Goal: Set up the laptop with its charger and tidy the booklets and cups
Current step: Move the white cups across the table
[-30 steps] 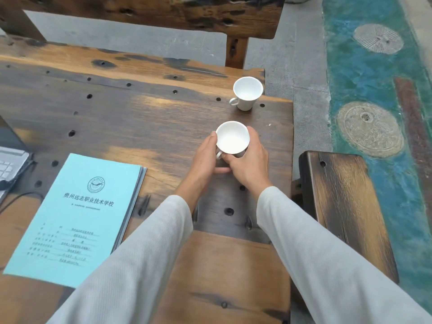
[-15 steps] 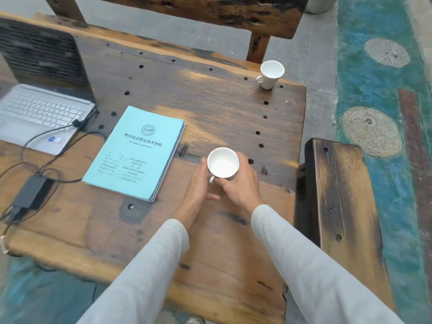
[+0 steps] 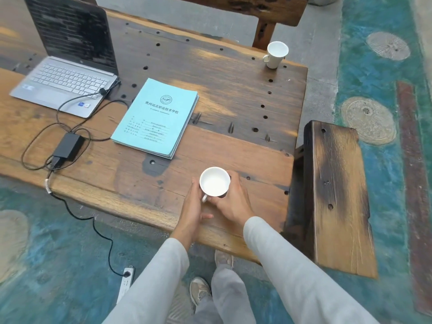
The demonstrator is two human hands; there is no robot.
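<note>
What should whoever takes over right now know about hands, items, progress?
Left hand: open, flat against the near cup.
Right hand: grip closed around that cup, near the table's front edge.
Far cup: alone at the back right corner.
Done: laptop open, charger cabled to it, booklets stacked.
Left: bring the two cups together.
</note>
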